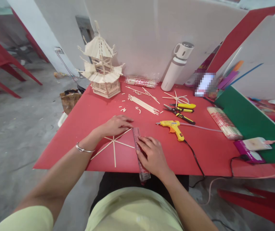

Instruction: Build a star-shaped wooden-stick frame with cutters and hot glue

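A star of thin wooden sticks lies flat on the red table in front of me. My left hand rests palm down on its upper spokes, fingers stretched toward a clear ruler. The ruler lies lengthwise beside the star, its near end over the table's front edge. My right hand presses flat on the ruler's middle, fingers spread.
A yellow glue gun with a black cord lies right of my hands. Yellow-handled pliers, loose sticks, a second stick star, a stick pagoda model, a white flask and a skewer pack stand farther back.
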{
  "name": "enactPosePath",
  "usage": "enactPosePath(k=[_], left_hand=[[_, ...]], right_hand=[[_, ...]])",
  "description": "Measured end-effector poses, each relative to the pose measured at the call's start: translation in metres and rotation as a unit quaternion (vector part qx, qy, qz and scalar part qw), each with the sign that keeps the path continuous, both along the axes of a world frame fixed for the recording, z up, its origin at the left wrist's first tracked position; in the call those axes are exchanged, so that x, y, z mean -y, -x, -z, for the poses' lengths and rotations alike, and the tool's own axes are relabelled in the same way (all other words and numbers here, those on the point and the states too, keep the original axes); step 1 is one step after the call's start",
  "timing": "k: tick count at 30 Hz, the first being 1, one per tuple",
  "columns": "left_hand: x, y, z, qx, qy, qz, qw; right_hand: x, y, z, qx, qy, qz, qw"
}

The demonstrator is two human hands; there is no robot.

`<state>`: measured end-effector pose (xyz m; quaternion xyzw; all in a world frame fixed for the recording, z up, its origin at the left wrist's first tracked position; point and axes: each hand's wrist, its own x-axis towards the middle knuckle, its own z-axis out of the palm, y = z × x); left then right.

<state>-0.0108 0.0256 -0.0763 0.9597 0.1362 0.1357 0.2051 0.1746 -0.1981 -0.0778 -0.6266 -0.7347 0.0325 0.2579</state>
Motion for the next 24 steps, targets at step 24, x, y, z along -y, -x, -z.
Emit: enactPosePath(k=[24], left_hand=[[0.0012, -0.0005, -0.0027, -0.002, 0.004, -0.005, 1.0]], right_hand=[[0.0011, 0.0032, -0.0016, 0.026, 0.005, -0.003, 1.0]])
